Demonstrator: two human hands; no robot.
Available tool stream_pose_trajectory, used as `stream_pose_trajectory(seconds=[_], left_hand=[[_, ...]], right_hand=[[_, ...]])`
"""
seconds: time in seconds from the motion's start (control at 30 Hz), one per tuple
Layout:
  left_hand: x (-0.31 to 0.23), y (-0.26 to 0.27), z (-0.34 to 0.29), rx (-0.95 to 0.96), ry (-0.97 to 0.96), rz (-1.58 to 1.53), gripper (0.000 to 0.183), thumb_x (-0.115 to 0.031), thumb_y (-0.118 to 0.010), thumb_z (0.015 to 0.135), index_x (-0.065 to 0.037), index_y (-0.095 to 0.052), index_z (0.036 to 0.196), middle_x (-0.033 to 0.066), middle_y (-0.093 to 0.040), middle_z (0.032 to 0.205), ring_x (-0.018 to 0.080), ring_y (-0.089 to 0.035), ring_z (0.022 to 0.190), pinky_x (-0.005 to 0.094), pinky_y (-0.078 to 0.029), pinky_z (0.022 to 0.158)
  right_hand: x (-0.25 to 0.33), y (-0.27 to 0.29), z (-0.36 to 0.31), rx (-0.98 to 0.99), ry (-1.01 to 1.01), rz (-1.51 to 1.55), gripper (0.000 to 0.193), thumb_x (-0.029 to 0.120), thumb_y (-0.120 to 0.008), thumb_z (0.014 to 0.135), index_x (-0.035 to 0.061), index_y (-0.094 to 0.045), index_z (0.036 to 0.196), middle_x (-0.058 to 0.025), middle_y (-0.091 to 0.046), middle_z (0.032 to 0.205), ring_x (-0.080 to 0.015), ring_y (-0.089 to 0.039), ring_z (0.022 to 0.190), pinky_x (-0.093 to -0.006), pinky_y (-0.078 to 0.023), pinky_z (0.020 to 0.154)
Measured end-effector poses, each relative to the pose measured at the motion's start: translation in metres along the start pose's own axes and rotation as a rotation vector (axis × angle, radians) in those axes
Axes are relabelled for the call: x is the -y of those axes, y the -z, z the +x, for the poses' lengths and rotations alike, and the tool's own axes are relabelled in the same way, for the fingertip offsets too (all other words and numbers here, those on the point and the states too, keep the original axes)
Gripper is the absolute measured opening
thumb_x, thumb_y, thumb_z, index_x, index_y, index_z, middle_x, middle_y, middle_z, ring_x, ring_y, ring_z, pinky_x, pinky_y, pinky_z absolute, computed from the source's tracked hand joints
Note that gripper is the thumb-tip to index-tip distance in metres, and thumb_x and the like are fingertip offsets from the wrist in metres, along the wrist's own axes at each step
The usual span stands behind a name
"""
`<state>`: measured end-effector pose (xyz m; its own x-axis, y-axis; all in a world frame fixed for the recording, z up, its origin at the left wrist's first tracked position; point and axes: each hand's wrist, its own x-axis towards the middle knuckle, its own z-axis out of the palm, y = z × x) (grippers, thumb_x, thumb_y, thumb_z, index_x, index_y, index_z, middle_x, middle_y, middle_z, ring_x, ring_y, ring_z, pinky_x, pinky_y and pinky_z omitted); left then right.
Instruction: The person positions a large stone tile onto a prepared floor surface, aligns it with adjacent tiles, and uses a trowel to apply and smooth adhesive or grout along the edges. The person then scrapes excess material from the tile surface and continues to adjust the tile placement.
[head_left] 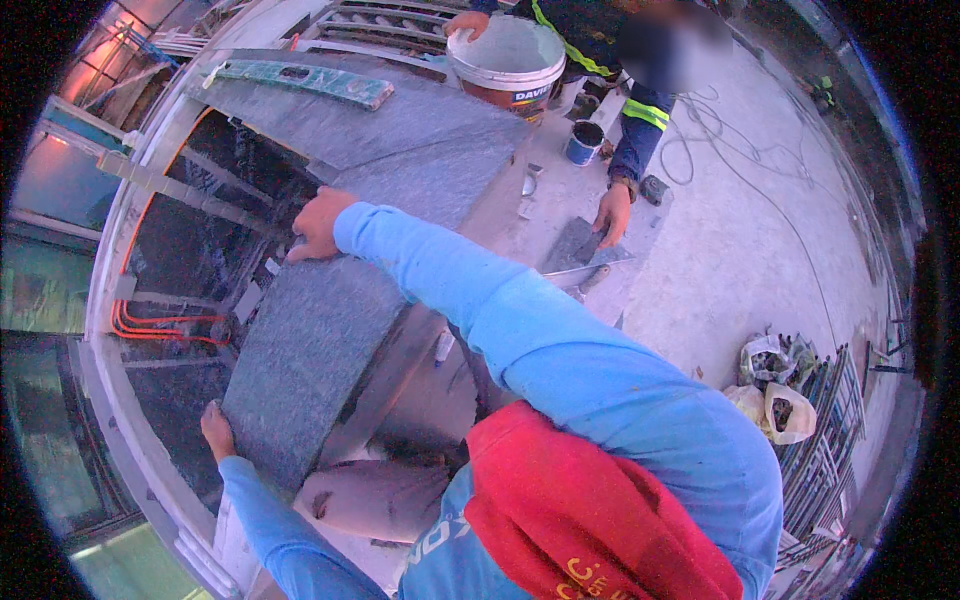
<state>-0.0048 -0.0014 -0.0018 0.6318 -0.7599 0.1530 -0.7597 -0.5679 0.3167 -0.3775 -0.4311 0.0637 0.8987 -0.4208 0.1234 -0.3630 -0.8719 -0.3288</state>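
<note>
A dark grey stone slab lies in front of me along the edge of a dark opening. My left hand is closed around its near left edge, fingers partly hidden. At its far end, my right hand grips the corner with the thumb side showing, close to where a second grey slab begins. A long green level, smeared with pale dust, rests on that second slab. Beneath the slab in my hands shows a pale ledge edge.
A co-worker's hand touches a dark flat piece by a trowel; their other hand holds a white bucket. A small dark pot, loose cables, bags and metal rods lie rightward. Orange conduits cross the opening.
</note>
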Motion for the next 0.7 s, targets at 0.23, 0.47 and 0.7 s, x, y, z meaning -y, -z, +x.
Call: stream_pose_trajectory(seconds=[0.23,0.47,0.7], left_hand=[[0.014,-0.005,0.003,0.05,0.026,0.07,0.04,-0.027,-0.043,0.095,0.003,-0.065,0.11,0.0233,-0.064,0.113,0.0384,-0.06,0.103,0.044,-0.045,0.087],[-0.003,0.004,0.006,0.028,0.19,0.058,0.042,-0.033,-0.041,0.095,-0.004,-0.067,0.109,0.0228,-0.065,0.108,0.0426,-0.058,0.105,0.0467,-0.044,0.088],[-0.022,0.01,-0.005,0.015,0.169,0.172,0.038,-0.03,-0.042,0.092,-0.007,-0.069,0.108,0.0221,-0.066,0.108,0.0418,-0.061,0.102,0.0443,-0.046,0.089]], right_hand=[[0.002,-0.001,0.001,0.006,-0.03,0.054,0.056,0.065,-0.053,0.082,0.0148,-0.071,0.1,-0.0146,-0.07,0.096,-0.0363,-0.064,0.096,-0.046,-0.049,0.088],[0.006,-0.003,0.013,0.013,0.029,-0.025,0.065,0.069,-0.047,0.084,0.0133,-0.07,0.108,-0.0153,-0.069,0.102,-0.037,-0.065,0.097,-0.0478,-0.05,0.089],[0.012,-0.007,0.016,0.027,0.049,-0.082,0.068,0.071,-0.044,0.084,0.0127,-0.07,0.107,-0.0171,-0.069,0.103,-0.0362,-0.065,0.097,-0.0486,-0.05,0.09]])
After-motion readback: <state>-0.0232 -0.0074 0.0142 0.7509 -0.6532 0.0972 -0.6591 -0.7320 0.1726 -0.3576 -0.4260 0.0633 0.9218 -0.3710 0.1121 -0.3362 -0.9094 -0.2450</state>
